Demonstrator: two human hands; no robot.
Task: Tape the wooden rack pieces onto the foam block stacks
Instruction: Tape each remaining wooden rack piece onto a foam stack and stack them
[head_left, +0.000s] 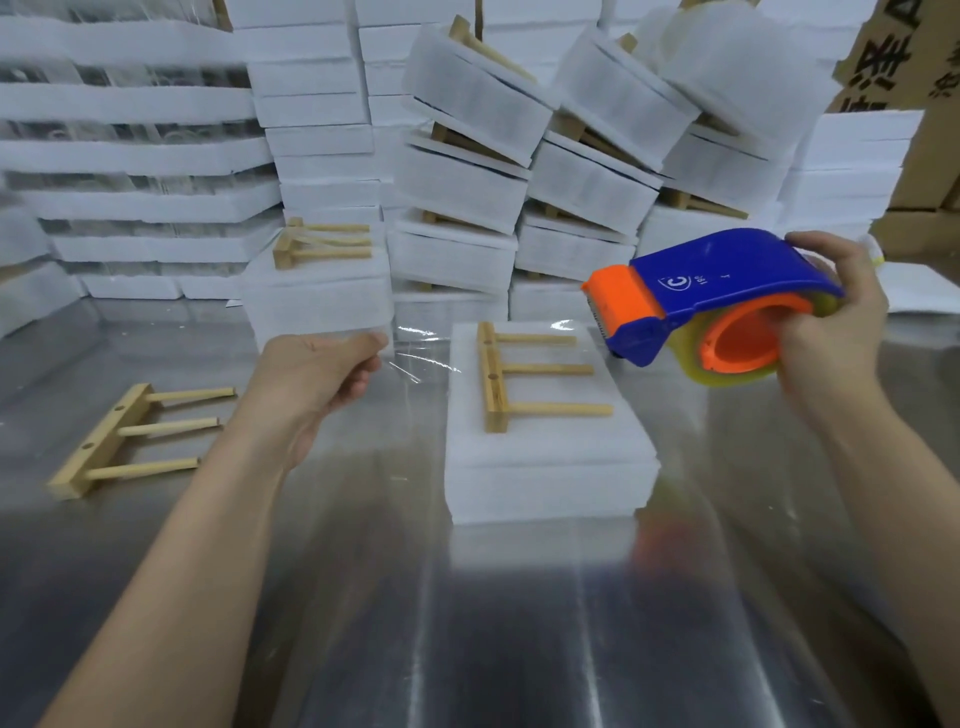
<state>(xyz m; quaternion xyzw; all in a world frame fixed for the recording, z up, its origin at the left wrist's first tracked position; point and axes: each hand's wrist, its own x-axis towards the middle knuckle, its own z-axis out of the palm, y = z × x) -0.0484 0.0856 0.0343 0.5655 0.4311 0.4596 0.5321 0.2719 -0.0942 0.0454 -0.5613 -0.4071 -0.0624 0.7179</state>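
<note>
Left fingers (363, 347) pinch the clear tape (422, 364), right fingers (797, 332) grip the dispenser (717, 283), wooden rack (496, 376) lies between them

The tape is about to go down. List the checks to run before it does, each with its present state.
1. The wooden three-peg rack piece lies flat on the white foam block stack: ok.
2. The clear tape strip is drawn out from the blue and orange tape dispenser: ok.
3. The left hand pinches the strip's free end: ok.
4. The right hand has a full grip on the dispenser: ok.
5. The strip lines up across the rack's pegs: cannot tell, as it is nearly invisible there.
6. The second wooden rack piece on the shiny metal table lies apart from the stack: ok.
</note>
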